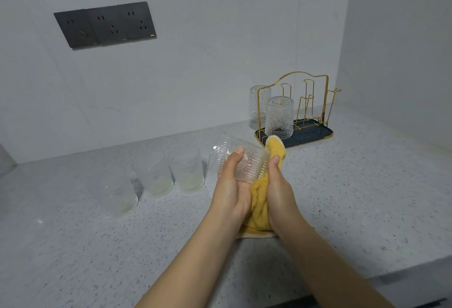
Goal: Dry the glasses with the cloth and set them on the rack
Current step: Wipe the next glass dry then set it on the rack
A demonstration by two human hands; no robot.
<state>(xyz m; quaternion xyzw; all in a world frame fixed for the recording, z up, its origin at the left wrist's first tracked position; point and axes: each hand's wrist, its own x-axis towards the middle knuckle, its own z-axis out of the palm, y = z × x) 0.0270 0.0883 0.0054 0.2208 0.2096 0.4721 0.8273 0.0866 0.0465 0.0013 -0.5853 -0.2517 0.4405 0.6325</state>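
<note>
Drying step: left hand (231, 185) grips a ribbed glass (238, 161) at frame centre, right hand (278, 185) clutches the yellow cloth (259, 200) against it. Next, likely invert it onto a free peg of the rack (315, 102), centre right. Three glasses (154, 175) wait centre left.

A dark triple socket panel (105, 24) sits on the grey wall (220, 38).

A pale grey speckled stone counter (342, 197) fills a corner of the room. Smooth light grey walls (195, 63) stand behind it and on the right side. On the back wall, up on the left, is a dark grey plate of three plug sockets (105, 24) in a row. The light is soft and even.
</note>
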